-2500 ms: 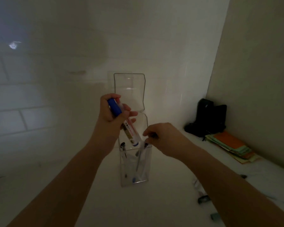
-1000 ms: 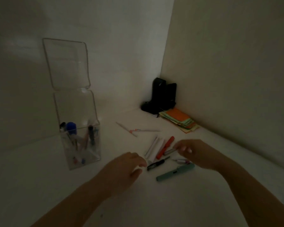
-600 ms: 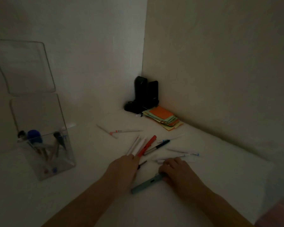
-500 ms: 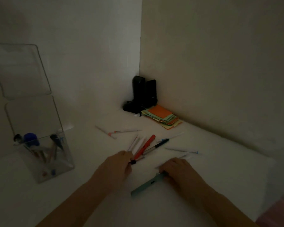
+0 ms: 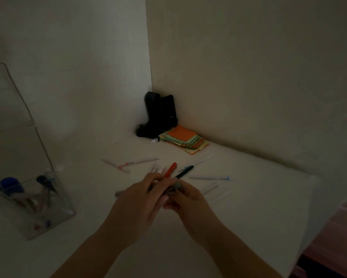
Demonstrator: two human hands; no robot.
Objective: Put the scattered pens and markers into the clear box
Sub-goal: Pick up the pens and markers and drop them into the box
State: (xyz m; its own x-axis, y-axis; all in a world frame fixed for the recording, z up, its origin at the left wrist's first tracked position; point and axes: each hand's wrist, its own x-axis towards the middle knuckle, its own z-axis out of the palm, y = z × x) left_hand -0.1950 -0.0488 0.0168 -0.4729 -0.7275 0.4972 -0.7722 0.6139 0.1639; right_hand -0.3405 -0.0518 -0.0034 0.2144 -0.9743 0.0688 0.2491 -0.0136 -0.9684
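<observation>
The clear box [image 5: 31, 205] at near left already holds several pens standing upright. Many remain on the table [image 5: 248, 197]: a red marker [image 5: 170, 169] and a dark pen [image 5: 185, 171] lie with long axes running near-left to far-right. The left hand [image 5: 136, 205] and right hand [image 5: 188, 199] meet, clenched around gathered pens; exactly which, I cannot tell.

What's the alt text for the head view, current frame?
Two hands, left and right, meet over a white table, gripping several pens. More pens lie scattered beyond, including a red marker; a clear box holding pens stands at left.
</observation>
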